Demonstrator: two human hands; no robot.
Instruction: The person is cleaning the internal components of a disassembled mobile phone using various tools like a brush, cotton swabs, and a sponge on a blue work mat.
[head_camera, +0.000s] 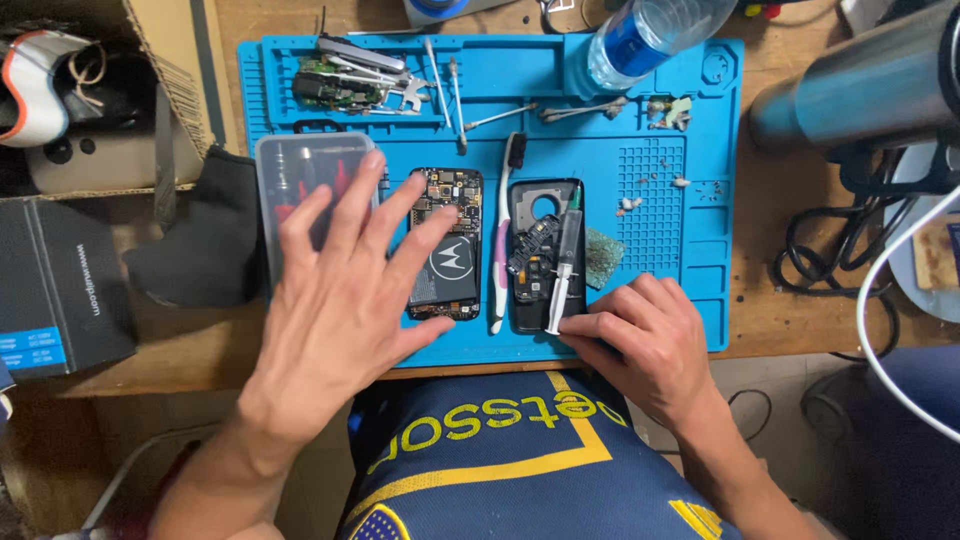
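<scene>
Head view: the work looks to be in the phone repair, at picking up the syringe (566, 270). It lies on the black back cover (540, 250), on the blue mat (700, 290). The right hand (640, 340) touches its lower end with fingers bent, not yet gripping. The left hand (340, 290) hovers, fingers spread, over the clear case (285, 170) and the open phone (446, 245). Next move needs a careful pinch; the toothbrush (505, 230) lies just beside it.

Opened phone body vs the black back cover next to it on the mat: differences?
The opened phone body shows a circuit board and battery; the black back cover is a shell with a round hole. A syringe lies on the cover, touched by the right hand; the left hand hovers beside the body. Both lie upright on the blue mat.
</scene>
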